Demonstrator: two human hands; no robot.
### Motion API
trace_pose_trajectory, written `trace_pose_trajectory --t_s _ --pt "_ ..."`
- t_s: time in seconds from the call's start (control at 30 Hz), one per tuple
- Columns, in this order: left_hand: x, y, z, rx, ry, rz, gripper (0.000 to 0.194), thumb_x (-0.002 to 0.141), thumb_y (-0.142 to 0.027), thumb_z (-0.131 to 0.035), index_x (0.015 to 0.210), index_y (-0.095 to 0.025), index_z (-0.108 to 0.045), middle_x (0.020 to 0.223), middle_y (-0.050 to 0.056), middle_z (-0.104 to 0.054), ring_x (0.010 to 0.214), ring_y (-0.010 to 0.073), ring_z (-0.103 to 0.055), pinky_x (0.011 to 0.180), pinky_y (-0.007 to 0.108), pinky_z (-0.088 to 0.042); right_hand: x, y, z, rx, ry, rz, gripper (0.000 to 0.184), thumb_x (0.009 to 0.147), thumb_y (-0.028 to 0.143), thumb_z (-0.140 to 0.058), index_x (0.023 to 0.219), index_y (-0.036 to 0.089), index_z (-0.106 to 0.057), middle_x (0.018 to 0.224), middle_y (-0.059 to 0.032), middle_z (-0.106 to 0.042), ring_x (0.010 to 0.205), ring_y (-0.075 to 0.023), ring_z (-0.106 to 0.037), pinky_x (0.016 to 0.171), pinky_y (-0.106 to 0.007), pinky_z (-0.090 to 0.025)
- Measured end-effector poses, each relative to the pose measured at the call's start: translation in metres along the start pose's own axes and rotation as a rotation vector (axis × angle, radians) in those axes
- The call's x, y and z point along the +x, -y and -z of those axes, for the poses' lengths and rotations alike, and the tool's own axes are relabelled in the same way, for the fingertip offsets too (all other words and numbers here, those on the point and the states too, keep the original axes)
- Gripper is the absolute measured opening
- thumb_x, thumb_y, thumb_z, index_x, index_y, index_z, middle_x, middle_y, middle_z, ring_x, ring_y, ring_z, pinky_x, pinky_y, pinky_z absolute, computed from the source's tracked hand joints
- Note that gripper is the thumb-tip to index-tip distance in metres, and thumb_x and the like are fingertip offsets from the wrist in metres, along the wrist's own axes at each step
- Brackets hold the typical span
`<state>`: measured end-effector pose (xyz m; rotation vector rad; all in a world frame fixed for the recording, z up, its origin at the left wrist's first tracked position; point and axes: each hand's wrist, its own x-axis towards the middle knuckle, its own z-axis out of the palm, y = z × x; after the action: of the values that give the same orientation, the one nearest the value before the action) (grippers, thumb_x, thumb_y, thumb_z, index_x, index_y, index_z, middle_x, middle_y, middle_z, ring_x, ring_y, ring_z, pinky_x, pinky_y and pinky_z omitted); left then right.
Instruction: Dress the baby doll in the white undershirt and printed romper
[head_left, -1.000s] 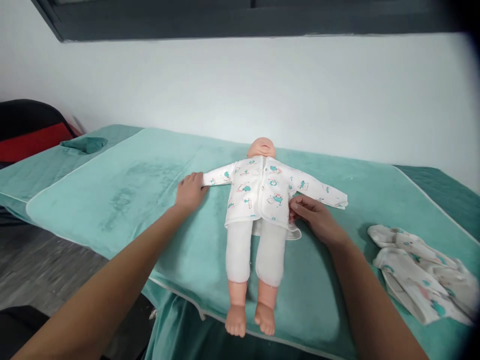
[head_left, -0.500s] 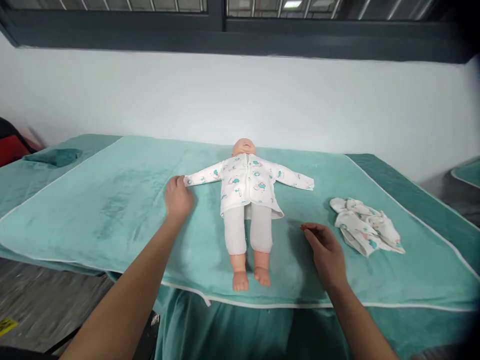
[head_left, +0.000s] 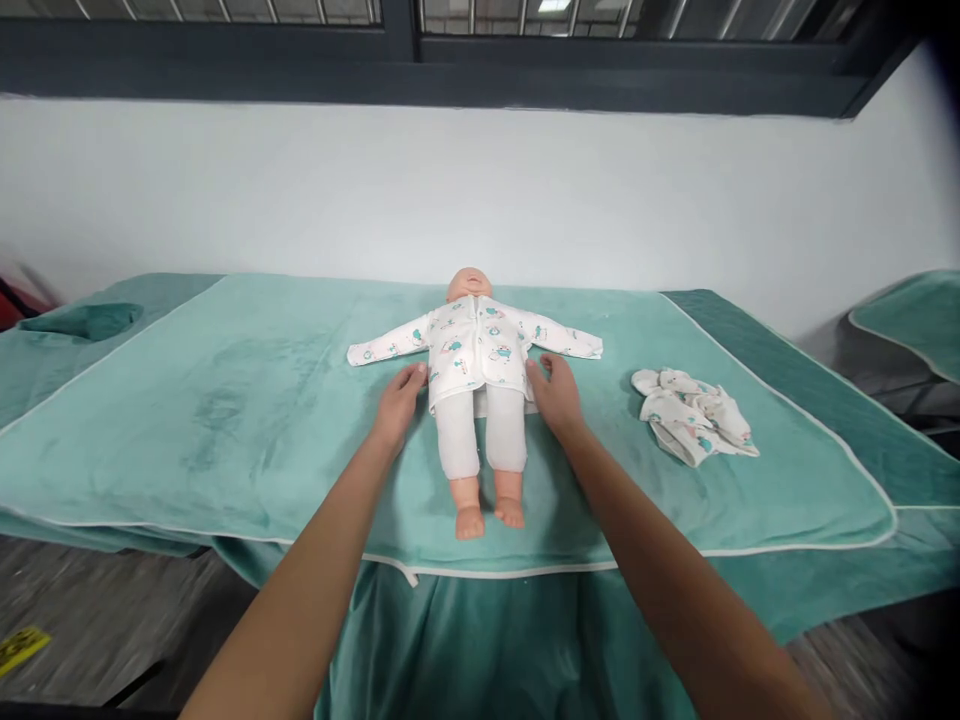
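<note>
A baby doll (head_left: 480, 400) lies on its back on a teal towel (head_left: 225, 420), arms spread. It wears a white printed shirt (head_left: 474, 345) and white leggings, feet bare. My left hand (head_left: 399, 400) rests on the towel against the shirt's left hem, fingers stretched out. My right hand (head_left: 553, 393) lies at the shirt's right hem, fingers also stretched out. Neither hand holds anything.
A crumpled printed garment (head_left: 694, 412) lies on the towel to the right of the doll. A folded dark-green cloth (head_left: 82, 320) sits at the far left. The table's front edge runs just below the doll's feet. A white wall and window frame stand behind.
My left hand left the doll's sleeve cuff and came in to the shirt's hem. My right hand moved back up to the other side. The view has pulled back.
</note>
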<state>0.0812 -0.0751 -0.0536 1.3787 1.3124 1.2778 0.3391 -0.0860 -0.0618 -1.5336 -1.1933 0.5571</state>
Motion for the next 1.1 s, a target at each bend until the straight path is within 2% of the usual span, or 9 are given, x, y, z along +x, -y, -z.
trace_pose_trajectory --t_s 0.13,0.3,0.4,0.57,0.67,0.8,0.93,1.03,1.1 --pt "0.009 -0.009 -0.008 -0.06 0.095 0.066 0.058 0.082 -0.065 -0.062 0.117 -0.019 -0.072 0.126 0.009 -0.071 0.118 0.0299 -0.063 0.103 0.039 -0.045 0.02 0.002 -0.018 -0.021 0.052 0.008 0.049 0.091 0.061 -0.047 0.108 0.019 -0.064 0.109 -0.0137 -0.07 0.107 -0.0319 -0.061 0.1 -0.05 -0.04" --pt "0.037 -0.011 -0.022 -0.129 0.139 0.042 0.059 0.08 -0.062 -0.066 0.118 -0.017 -0.072 0.122 0.011 -0.073 0.112 0.0302 -0.066 0.098 0.04 -0.049 0.038 0.0 -0.022 0.076 0.144 0.02 0.05 0.091 0.064 -0.045 0.11 0.021 -0.062 0.112 -0.0077 -0.07 0.102 -0.0239 -0.061 0.091 -0.036 -0.045" --pt "0.058 -0.009 -0.031 -0.177 0.116 0.018 0.058 0.081 -0.059 -0.068 0.12 -0.016 -0.072 0.123 0.011 -0.073 0.114 0.0299 -0.065 0.099 0.04 -0.05 0.058 -0.006 -0.026 0.193 0.172 0.039 0.049 0.089 0.065 -0.049 0.106 0.021 -0.062 0.111 -0.0052 -0.069 0.101 -0.0217 -0.059 0.091 -0.034 -0.044" --pt "0.091 -0.002 -0.043 -0.115 0.08 -0.084 0.056 0.084 -0.059 -0.064 0.12 -0.017 -0.072 0.121 0.009 -0.074 0.116 0.0305 -0.064 0.103 0.042 -0.047 0.093 -0.021 -0.037 0.373 0.199 0.027 0.045 0.086 0.062 -0.057 0.104 0.021 -0.062 0.103 -0.0021 -0.067 0.095 -0.0192 -0.058 0.088 -0.033 -0.047" --pt "0.109 0.007 -0.045 -0.129 0.056 -0.122 0.056 0.085 -0.057 -0.064 0.122 -0.016 -0.072 0.131 0.01 -0.069 0.125 0.0293 -0.06 0.109 0.041 -0.044 0.11 -0.028 -0.045 0.449 0.209 0.021 0.042 0.085 0.061 -0.06 0.104 0.023 -0.061 0.101 -0.001 -0.066 0.093 -0.0184 -0.059 0.086 -0.032 -0.049" --pt "0.125 0.019 -0.043 -0.208 0.013 -0.096 0.058 0.082 -0.053 -0.07 0.125 -0.015 -0.069 0.138 0.013 -0.064 0.13 0.0275 -0.056 0.112 0.041 -0.041 0.121 -0.026 -0.05 0.503 0.214 -0.014 0.039 0.081 0.059 -0.066 0.098 0.024 -0.059 0.096 0.0 -0.066 0.091 -0.0178 -0.06 0.084 -0.032 -0.05" --pt "0.126 0.024 -0.038 -0.338 -0.005 -0.019 0.057 0.075 -0.045 -0.078 0.123 -0.015 -0.07 0.126 0.012 -0.071 0.115 0.0251 -0.065 0.104 0.039 -0.048 0.12 -0.018 -0.049 0.491 0.175 -0.034 0.035 0.081 0.056 -0.067 0.091 0.023 -0.06 0.089 0.0003 -0.065 0.085 -0.0166 -0.059 0.079 -0.03 -0.05" --pt "0.122 0.021 -0.034 -0.414 -0.04 0.011 0.051 0.072 -0.04 -0.082 0.115 -0.016 -0.073 0.109 0.009 -0.075 0.093 0.0189 -0.068 0.084 0.031 -0.054 0.116 -0.016 -0.048 0.388 0.1 -0.04 0.033 0.081 0.053 -0.066 0.087 0.021 -0.061 0.081 0.0011 -0.064 0.079 -0.0154 -0.058 0.073 -0.029 -0.048" --pt "0.119 0.019 -0.032 -0.462 -0.043 0.012 0.047 0.071 -0.037 -0.083 0.111 -0.015 -0.074 0.09 0.005 -0.074 0.074 0.0132 -0.064 0.066 0.025 -0.051 0.113 -0.018 -0.046 0.401 0.041 -0.059 0.032 0.077 0.049 -0.069 0.088 0.02 -0.061 0.076 0.0026 -0.062 0.073 -0.0143 -0.056 0.067 -0.027 -0.046"
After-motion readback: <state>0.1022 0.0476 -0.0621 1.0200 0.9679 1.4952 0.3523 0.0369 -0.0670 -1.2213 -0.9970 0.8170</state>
